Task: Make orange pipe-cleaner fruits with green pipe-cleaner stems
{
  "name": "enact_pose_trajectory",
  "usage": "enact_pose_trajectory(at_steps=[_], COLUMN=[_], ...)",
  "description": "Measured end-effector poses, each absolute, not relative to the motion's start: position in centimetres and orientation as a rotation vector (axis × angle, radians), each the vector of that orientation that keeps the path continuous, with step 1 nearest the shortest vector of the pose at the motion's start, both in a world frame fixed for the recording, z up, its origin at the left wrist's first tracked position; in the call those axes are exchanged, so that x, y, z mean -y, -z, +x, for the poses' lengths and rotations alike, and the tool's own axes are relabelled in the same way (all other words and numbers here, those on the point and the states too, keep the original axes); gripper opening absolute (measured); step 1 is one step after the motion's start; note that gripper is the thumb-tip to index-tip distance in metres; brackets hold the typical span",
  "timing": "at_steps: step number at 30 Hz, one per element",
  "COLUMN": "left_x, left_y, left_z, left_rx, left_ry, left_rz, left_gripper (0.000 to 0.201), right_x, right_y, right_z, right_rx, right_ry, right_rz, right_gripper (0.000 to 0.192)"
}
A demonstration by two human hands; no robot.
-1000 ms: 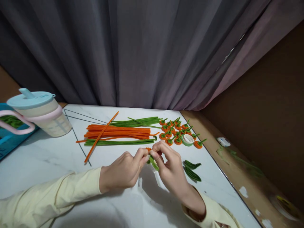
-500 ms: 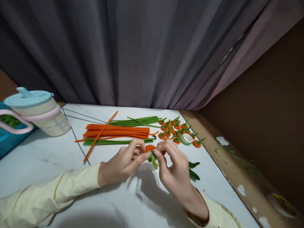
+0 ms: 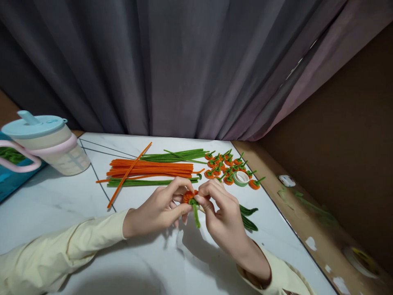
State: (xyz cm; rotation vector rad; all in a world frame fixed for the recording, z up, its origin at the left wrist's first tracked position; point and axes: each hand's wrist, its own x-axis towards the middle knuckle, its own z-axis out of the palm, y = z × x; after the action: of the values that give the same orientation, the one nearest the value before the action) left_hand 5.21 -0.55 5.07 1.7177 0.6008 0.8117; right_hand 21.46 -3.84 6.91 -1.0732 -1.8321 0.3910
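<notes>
Between my two hands is a small orange pipe-cleaner pumpkin (image 3: 188,197) with a green stem (image 3: 196,216) that points down toward me. My left hand (image 3: 164,209) grips its left side between thumb and fingers. My right hand (image 3: 221,211) pinches its right side near the green top, and the fingertips cover part of it. Beyond my hands lie a bundle of orange pipe cleaners (image 3: 153,168) and green pipe cleaners (image 3: 147,182). Several finished-looking orange pumpkins (image 3: 254,184) with green stems are grouped at the back right.
A roll of green tape (image 3: 241,178) lies among the pumpkins. Dark green leaf-shaped pieces (image 3: 249,223) are right of my right hand. A tumbler with a blue lid (image 3: 58,151) stands at left by a blue container (image 3: 18,180). A grey curtain (image 3: 172,69) hangs behind the table.
The pumpkin has turned and shifted slightly left and down in my fingers, showing more of its orange body. Its green stem now hangs more plainly toward me.
</notes>
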Motion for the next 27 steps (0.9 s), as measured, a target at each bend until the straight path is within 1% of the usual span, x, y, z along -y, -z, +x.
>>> enact_pose_trajectory(at_steps=[9,13,15,16,19,21,24,27], left_x=[0.1,-0.6,-0.9,-1.0,-1.1,-1.2,-1.3,-1.4], left_y=[-5.3,-5.9,-6.1,-6.2,-6.1,-6.0,-6.0,-6.3], left_z=[4.9,4.9,4.9,5.0,5.1,5.1,5.0,4.9], left_rx=[-0.621,-0.612,-0.597,-0.585,-0.565,-0.569,-0.549,-0.505], left_ry=[-0.739,-0.722,-0.728,-0.735,-0.741,-0.719,-0.684,-0.653], left_rz=[1.731,1.568,1.495,1.466,1.398,1.370,1.347,1.349], left_gripper=[0.026,0.025,0.023,0.023,0.025,0.026,0.027,0.028], right_x=[4.1,3.5,3.0,2.7,2.0,1.7,1.4,1.4], right_y=[-7.4,-8.4,-8.7,-8.8,-8.5,-8.2,-8.1,-8.3], right_z=[21.5,22.5,23.2,23.5,23.9,23.9,23.8,23.7], right_rx=[1.895,1.895,1.888,1.893,1.835,1.719,1.593,1.548], right_ry=[-0.351,-0.397,-0.546,-0.682,-1.185,-1.404,-1.578,-1.648], right_rz=[-1.048,-1.115,-1.185,-1.215,-1.233,-1.199,-1.162,-1.163], right_gripper=[0.023,0.014,0.011,0.013,0.025,0.032,0.036,0.034])
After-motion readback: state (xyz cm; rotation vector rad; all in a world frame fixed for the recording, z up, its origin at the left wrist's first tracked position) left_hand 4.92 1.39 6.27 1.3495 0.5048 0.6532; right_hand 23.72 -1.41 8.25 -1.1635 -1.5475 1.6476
